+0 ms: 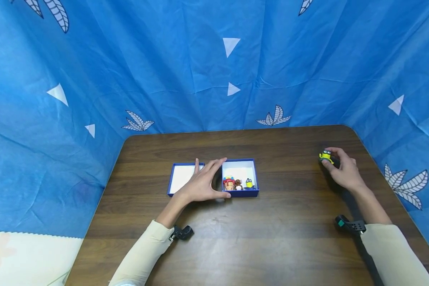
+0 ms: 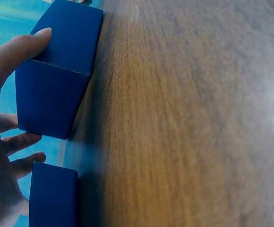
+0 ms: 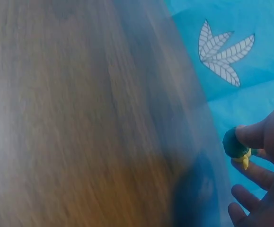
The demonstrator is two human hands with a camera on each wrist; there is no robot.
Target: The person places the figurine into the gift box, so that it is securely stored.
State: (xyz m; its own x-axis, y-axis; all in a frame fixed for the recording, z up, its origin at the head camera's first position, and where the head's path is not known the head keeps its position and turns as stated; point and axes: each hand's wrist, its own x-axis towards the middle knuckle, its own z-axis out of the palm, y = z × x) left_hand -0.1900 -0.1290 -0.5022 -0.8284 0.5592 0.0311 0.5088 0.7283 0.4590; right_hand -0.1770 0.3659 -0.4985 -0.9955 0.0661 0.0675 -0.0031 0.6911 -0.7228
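Note:
Near the middle of the table, my left hand spans the left end of a blue box with a white inside. Its thumb presses the front wall and its fingers reach the back corner; the left wrist view shows the thumb on the blue side. Inside the box, along the front, stand a red-and-tan figurine, a brown figurine and a yellow figurine. Far to the right, my right hand pinches a yellow-and-green toy figurine between thumb and fingers, above its shadow.
Left of the box lies a blue-rimmed lid with its white inside up, partly behind my left hand. The brown wooden table ends at a blue patterned cloth at the back and sides.

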